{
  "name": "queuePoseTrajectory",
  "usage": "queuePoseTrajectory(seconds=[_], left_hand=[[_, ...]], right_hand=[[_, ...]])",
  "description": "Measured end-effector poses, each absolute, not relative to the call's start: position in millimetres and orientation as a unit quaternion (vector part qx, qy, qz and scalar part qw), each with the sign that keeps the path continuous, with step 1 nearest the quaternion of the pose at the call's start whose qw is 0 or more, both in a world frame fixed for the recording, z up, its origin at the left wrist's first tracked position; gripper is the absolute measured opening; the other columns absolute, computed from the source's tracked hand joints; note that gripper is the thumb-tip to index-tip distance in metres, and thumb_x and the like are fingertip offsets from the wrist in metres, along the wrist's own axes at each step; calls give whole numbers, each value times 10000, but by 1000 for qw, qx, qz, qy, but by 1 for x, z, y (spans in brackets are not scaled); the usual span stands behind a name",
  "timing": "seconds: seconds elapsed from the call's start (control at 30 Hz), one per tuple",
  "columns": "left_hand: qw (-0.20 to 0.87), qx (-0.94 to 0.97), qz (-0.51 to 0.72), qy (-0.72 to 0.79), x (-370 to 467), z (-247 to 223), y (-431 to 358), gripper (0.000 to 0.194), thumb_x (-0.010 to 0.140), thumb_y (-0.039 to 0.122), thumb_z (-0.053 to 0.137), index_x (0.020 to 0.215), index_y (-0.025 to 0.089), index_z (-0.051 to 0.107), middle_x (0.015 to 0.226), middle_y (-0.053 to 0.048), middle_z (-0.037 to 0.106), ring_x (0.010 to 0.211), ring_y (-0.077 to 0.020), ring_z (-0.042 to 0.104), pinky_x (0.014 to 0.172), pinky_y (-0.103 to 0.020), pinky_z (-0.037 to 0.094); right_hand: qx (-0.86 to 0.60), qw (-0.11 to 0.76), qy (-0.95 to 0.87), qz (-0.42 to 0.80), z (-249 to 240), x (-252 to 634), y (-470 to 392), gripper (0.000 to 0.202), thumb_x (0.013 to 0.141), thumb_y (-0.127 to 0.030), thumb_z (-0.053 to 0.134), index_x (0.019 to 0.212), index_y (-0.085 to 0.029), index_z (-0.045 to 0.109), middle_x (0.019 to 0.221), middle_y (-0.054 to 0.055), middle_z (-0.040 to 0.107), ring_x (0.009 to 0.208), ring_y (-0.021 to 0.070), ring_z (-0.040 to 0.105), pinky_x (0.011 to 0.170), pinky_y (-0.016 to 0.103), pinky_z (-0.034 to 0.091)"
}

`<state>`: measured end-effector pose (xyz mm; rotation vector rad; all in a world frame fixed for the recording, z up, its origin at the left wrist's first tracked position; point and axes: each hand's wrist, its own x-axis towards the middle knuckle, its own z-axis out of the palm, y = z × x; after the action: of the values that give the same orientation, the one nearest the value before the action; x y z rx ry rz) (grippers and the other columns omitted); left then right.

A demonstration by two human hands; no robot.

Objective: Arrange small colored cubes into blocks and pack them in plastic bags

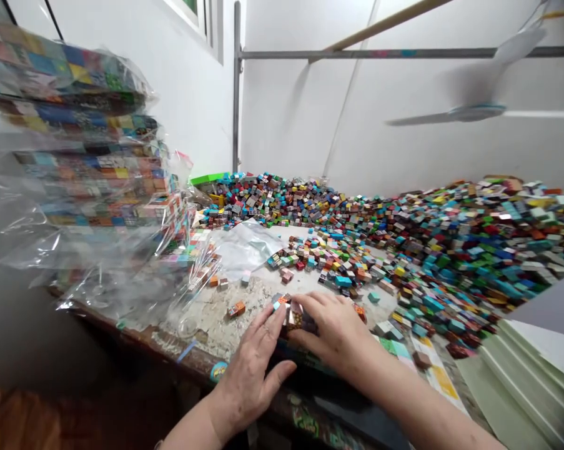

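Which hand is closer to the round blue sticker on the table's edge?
The left hand. It is close to the round blue sticker, on its right side; the right hand is farther right, past the left hand.

Head-worn view, facing forward, downward, close

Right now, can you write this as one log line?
left hand: at small blocks | right hand: at same blocks | beyond: loose block pile | left side: plastic-wrapped stacks

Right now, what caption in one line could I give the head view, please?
Left hand and right hand at small blocks on a worn table, colourful heap behind, wrapped stack at left.
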<state>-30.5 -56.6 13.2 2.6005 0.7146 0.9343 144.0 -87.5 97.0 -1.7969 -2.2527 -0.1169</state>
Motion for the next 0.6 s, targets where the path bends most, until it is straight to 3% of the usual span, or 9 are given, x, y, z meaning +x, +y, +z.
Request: queuePoseTrajectory(seconds=[0.13,0.23,0.33,0.47,0.6], left_hand=[[155,895,327,261,-34,5,-53,655,880,344,421,1412,187,72,1454,-86,237,1339,-242,189,1056,-433,298],[154,880,336,299,-41,-8,-44,609,885,345,407,1405,190,130,1435,-97,283,1321,-243,244,1053,-433,304],[135,854,360,349,-47,-26,-33,509,895,319,390,1369,191,256,1353,-105,419,1256,-232,372,1011,-412,372],[97,832,379,393,-47,-49,-24,420,898,291,385,1295,153,377,1228,-119,535,1149,-218,488,947,-386,443],[69,839,368,395,-45,-59,-23,411,895,278,400,1290,169,378,1206,-100,554,1124,-211,504,931,-387,457]], right_hand=[[-639,158,-751,-52,96,152,-98,589,712,-399,632,1230,-173,466,1185,122,556,1069,289,505,872,457,413],[-675,215,-705,-34,104,177,-106,540,760,-448,551,1222,-178,473,1204,124,542,1097,269,496,895,421,418],[-716,241,-655,22,113,214,-103,481,816,-505,437,1174,-191,502,1121,105,592,1008,239,556,826,368,464],[-756,148,-631,97,103,256,-68,367,866,-435,361,1075,-214,566,1057,64,638,948,217,586,802,327,468],[-758,79,-633,133,67,277,-19,240,862,-282,438,968,-180,627,1008,58,660,903,183,605,799,286,470]])
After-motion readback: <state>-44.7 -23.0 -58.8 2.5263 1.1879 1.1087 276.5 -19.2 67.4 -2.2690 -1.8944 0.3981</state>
